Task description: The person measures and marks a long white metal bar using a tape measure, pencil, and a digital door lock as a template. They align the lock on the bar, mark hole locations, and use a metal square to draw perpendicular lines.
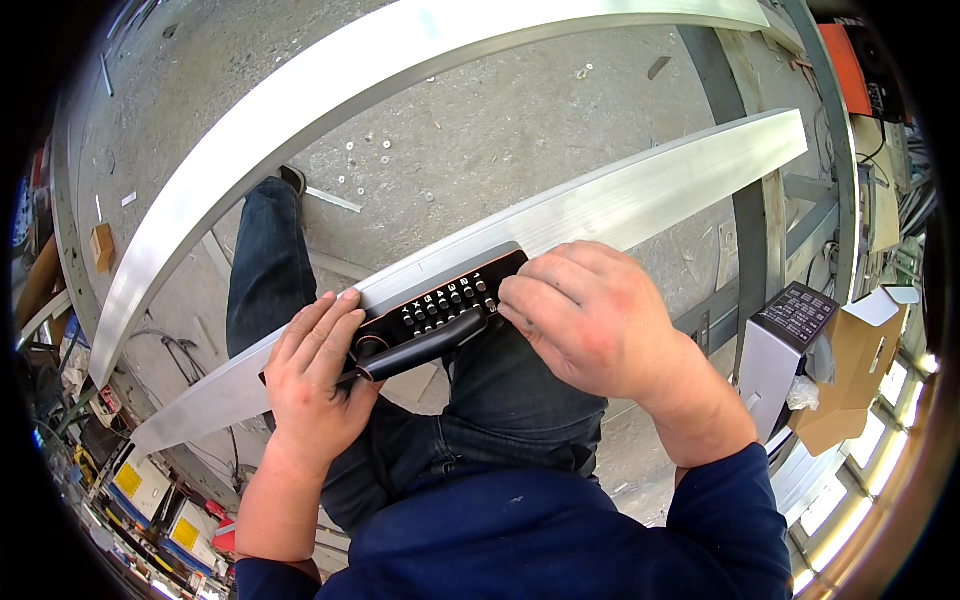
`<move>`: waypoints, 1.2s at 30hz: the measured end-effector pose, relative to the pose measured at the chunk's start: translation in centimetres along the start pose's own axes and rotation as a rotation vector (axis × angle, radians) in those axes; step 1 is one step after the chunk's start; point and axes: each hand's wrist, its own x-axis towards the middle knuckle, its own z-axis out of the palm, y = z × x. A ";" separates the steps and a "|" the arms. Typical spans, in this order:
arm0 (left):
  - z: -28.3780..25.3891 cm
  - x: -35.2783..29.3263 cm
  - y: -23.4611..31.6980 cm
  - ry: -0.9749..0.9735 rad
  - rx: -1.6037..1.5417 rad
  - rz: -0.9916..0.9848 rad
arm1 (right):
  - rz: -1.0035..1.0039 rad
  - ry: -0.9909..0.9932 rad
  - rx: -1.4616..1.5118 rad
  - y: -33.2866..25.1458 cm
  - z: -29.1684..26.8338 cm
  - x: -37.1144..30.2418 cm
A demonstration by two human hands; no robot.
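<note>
A black push-button door lock (pixel 437 301) with a lever handle (pixel 425 345) lies at a slant against a silver metal profile (pixel 640 195) in front of me. Two rows of small buttons run along its face. My left hand (pixel 318 375) grips the lock's left end, fingers stretched over the plate and thumb near the lever's pivot. At the other end my right hand (pixel 600 320) is closed, its curled fingers on the lock's right edge. The right fingertips are partly hidden, as is the back of the lock.
A curved silver profile (pixel 240 140) arches beyond the work. Steel frame members (pixel 770 230) stand at right, beside a dark-topped box (pixel 795 315) and an open cardboard box (pixel 850 365). Washers and scraps (pixel 362 180) litter the concrete floor. Tools and boxes (pixel 150 490) crowd the lower left.
</note>
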 end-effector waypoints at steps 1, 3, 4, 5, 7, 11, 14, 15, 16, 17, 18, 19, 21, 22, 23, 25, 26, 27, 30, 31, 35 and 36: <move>0.0 0.0 0.0 0.002 0.000 0.002 | 0.001 0.002 0.004 0.0 0.0 0.0; 0.0 0.1 0.0 0.002 -0.001 0.007 | 0.004 0.005 0.012 0.0 0.0 -0.1; 0.0 0.1 0.1 0.000 -0.002 0.006 | 0.010 -0.008 0.024 0.1 -0.1 -0.1; 0.0 0.1 0.0 0.001 -0.005 0.003 | 0.015 -0.022 0.033 0.1 -0.2 0.1; -0.1 0.0 0.0 0.003 -0.008 0.003 | 0.048 0.000 0.096 -0.1 -0.9 0.4; 0.0 -0.1 0.0 0.009 0.003 0.004 | 0.274 0.204 0.345 0.5 -3.3 0.0; 0.1 0.0 0.1 0.000 0.006 0.001 | 0.467 0.471 0.624 2.2 -1.8 -0.2; 0.0 0.1 0.1 -0.006 0.010 -0.002 | 0.527 0.521 0.697 2.8 -1.3 0.1; -0.1 0.1 0.2 -0.019 0.003 -0.005 | 0.533 0.541 0.734 3.5 -0.6 0.4; -0.2 0.0 0.1 -0.032 -0.005 -0.011 | 0.539 0.558 0.771 4.2 0.2 0.6; -0.3 0.0 0.1 -0.044 -0.010 -0.017 | 0.543 0.576 0.809 4.7 0.8 0.6; -0.3 0.0 0.1 -0.044 -0.009 -0.017 | 0.527 0.579 0.794 5.2 1.2 0.5; -0.3 -0.1 0.1 -0.046 -0.005 -0.022 | 0.494 0.582 0.768 5.7 1.9 0.2; -0.3 0.0 0.2 -0.047 -0.003 -0.021 | 0.486 0.598 0.792 5.8 1.9 0.2; -0.3 -0.1 0.2 -0.048 0.000 -0.022 | 0.478 0.613 0.817 5.8 2.0 0.1; -0.4 -0.1 0.3 -0.051 0.001 -0.024 | 0.470 0.613 0.822 5.8 2.0 0.0; -0.3 -0.1 0.2 -0.049 -0.002 -0.024 | 0.468 0.599 0.800 5.8 1.9 -0.1; -0.3 -0.1 0.2 -0.048 -0.005 -0.024 | 0.465 0.584 0.778 5.8 1.8 -0.2; -0.4 -0.1 0.4 -0.046 -0.004 -0.027 | 0.451 0.567 0.808 6.1 1.9 -0.4; -0.4 -0.1 0.4 -0.050 -0.002 -0.028 | 0.458 0.574 0.842 6.1 1.9 -0.5; -0.4 0.4 1.1 -0.078 -0.009 -0.063 | 0.486 0.590 0.888 5.9 2.0 -0.5; -0.5 0.5 1.2 -0.090 -0.014 -0.082 | 0.496 0.590 0.878 5.8 2.0 -0.5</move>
